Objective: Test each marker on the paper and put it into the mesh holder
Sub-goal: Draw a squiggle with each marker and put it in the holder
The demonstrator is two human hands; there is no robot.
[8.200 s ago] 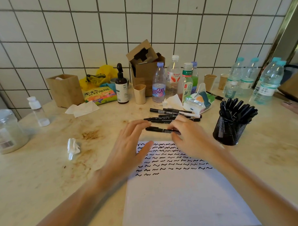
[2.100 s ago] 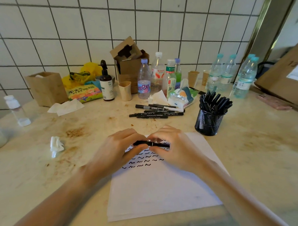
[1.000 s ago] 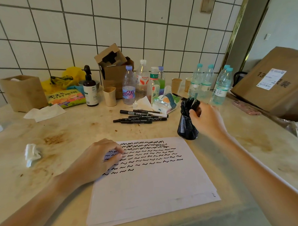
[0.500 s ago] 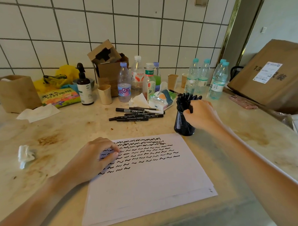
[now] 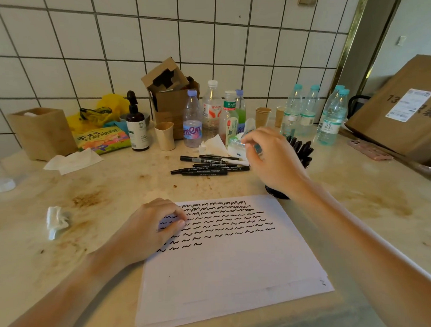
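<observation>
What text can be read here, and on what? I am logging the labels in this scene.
"13": cardboard box, beside its white shipping label, whose print is too small.
"东方树叶": green-labelled bottle.
"记号笔": uppermost loose marker.
Snack packet, purple-capped bottle, pump bottle, water bottles: blurred or partly hidden, not readable.

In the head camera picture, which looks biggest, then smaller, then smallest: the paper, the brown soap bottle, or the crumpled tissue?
1. The paper, by far.
2. The brown soap bottle.
3. The crumpled tissue.

The bottle stands farther from the camera than the tissue, so their order is less sure.
</observation>
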